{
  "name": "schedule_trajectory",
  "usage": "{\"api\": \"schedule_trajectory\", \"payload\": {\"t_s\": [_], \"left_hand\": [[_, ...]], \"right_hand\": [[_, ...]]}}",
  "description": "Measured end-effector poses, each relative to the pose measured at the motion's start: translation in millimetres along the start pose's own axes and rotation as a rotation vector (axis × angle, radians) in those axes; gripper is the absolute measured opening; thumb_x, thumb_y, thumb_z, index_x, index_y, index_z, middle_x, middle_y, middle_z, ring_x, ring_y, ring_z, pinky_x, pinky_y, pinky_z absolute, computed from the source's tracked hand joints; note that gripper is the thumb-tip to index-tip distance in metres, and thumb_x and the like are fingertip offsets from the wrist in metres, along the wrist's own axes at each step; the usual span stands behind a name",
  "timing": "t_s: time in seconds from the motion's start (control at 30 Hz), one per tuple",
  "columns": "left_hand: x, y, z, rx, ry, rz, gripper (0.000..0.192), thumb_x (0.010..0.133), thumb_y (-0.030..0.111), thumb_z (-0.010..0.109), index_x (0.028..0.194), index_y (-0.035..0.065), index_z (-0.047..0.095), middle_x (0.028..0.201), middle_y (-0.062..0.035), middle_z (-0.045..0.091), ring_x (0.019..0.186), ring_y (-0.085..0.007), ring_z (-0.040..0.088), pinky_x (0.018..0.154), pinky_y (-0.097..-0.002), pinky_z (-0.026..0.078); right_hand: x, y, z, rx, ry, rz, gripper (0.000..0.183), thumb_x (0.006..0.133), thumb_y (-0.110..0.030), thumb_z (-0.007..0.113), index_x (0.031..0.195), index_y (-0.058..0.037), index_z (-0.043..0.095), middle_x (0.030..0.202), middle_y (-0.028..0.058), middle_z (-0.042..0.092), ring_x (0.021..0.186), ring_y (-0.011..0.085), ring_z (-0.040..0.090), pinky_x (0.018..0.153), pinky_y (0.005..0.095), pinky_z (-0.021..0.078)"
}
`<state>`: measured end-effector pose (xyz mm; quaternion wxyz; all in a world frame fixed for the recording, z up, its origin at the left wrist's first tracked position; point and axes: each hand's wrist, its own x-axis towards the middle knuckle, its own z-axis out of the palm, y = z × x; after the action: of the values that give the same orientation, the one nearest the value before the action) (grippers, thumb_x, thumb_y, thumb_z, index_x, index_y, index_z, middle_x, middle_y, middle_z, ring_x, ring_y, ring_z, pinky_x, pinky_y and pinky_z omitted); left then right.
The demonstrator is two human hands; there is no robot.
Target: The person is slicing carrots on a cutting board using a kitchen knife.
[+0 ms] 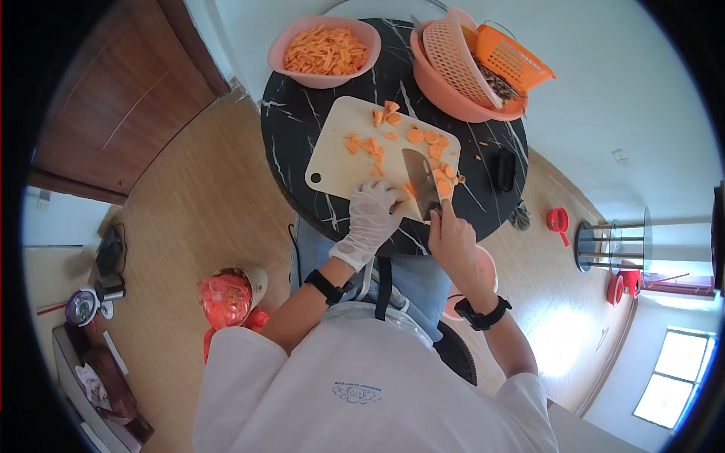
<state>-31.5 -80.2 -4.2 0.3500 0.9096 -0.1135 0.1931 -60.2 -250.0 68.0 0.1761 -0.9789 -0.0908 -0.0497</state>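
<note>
My right hand (455, 240), bare, grips the dark handle of a broad kitchen knife (418, 175). Its blade lies over the right part of a white cutting board (340, 161). Just left of the blade, my left hand (374, 212) in a thin white glove rests its fingers against a small orange carrot piece (409, 189). Round carrot slices (435, 151) lie beyond and right of the knife. Carrot sticks (365, 146) are scattered on the board's middle, and a few chunks (387, 116) sit near its far edge. The gloved fingertips partly hide what they touch.
The round black marble-patterned table (289, 141) bears a pink bowl (274, 59) of cut carrot sticks. At far right stand a pink basin (453, 110), a pink strainer (453, 51) and an orange basket (512, 56). A black case (506, 170) lies by the right edge. Below left is a red-bagged bin (226, 300).
</note>
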Motion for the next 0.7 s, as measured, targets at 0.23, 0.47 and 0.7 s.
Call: {"api": "schedule_trajectory", "payload": {"t_s": [0.23,0.47,0.7], "left_hand": [[0,0,-2,0.039,0.024,-0.041,0.016,0.073,0.023,0.077,0.087,0.0189,0.074,0.094,-0.0021,0.062,0.098,-0.0260,0.055,0.092,-0.0434,0.035],[0,2,-5,0.024,0.012,-0.086,0.013,0.072,0.021,0.076,0.084,0.0183,0.073,0.094,-0.0025,0.061,0.097,-0.0263,0.055,0.091,-0.0434,0.035],[1,-3,-1,0.053,0.022,-0.055,0.013,0.071,0.024,0.077,0.083,0.0174,0.074,0.096,-0.0045,0.062,0.099,-0.0280,0.055,0.094,-0.0453,0.034]], "right_hand": [[5,-10,-4,-0.007,-0.029,-0.044,0.014,0.098,-0.017,0.054,0.097,-0.0039,0.048,0.055,0.0200,0.058,0.049,0.0414,0.060,0.046,0.0506,0.0478],[12,-13,-6,-0.034,-0.086,-0.076,0.014,0.096,-0.015,0.055,0.098,-0.0026,0.050,0.058,0.0191,0.061,0.053,0.0399,0.063,0.048,0.0494,0.0495],[38,-12,-10,-0.101,-0.239,-0.153,0.016,0.094,-0.016,0.055,0.098,-0.0015,0.050,0.063,0.0194,0.063,0.057,0.0393,0.066,0.049,0.0494,0.0513]]}}
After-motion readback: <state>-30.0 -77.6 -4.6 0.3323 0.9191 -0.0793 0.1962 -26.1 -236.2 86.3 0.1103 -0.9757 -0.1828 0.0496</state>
